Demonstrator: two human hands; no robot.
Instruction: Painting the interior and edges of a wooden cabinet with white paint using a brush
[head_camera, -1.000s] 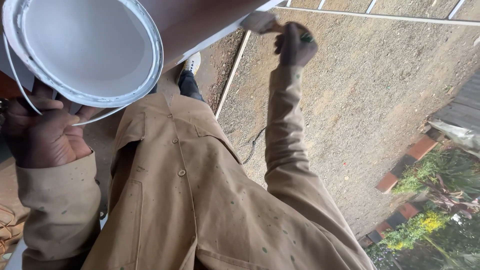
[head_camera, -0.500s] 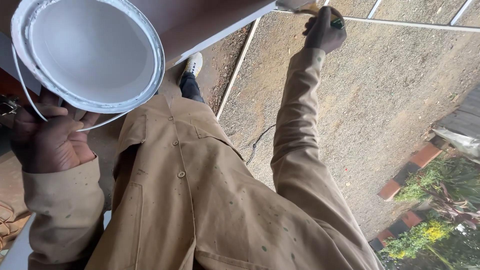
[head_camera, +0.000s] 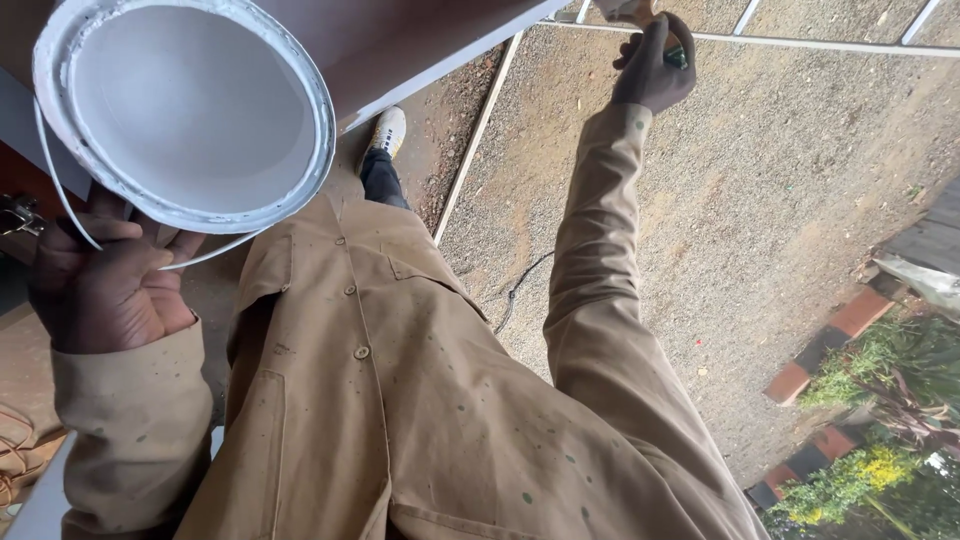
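A paintbrush (head_camera: 640, 10) is being held at the twelve o'clock edge of the view, only its pale bristle end and a green-banded handle showing above the fist. It is being gripped by the right hand (head_camera: 655, 68), whose fingers are being kept fully closed around the handle, the arm stretched out at about one o'clock from the body. The bristles are being brought against the white edge (head_camera: 450, 65) of a reddish-brown panel (head_camera: 400, 35), which is running from eleven o'clock toward the brush.

A white paint bucket (head_camera: 185, 110), rim crusted with dried paint, is being carried at ten o'clock. Its thin wire bail (head_camera: 60, 195) is being hooked over the left hand (head_camera: 105, 285), the fingers curled loosely under the base rather than clamped.

In judgement, the stroke is being served best by a steady wrist, bristles laid flat along the edge, and the bucket being kept level so that the paint is not tipped toward the tan, paint-flecked coat (head_camera: 400, 400).

Beyond, a gravel yard (head_camera: 780, 200) is being crossed by pale strips; a white shoe (head_camera: 387, 128) is showing at eleven o'clock, and a brick border with plants (head_camera: 880, 400) at four o'clock.
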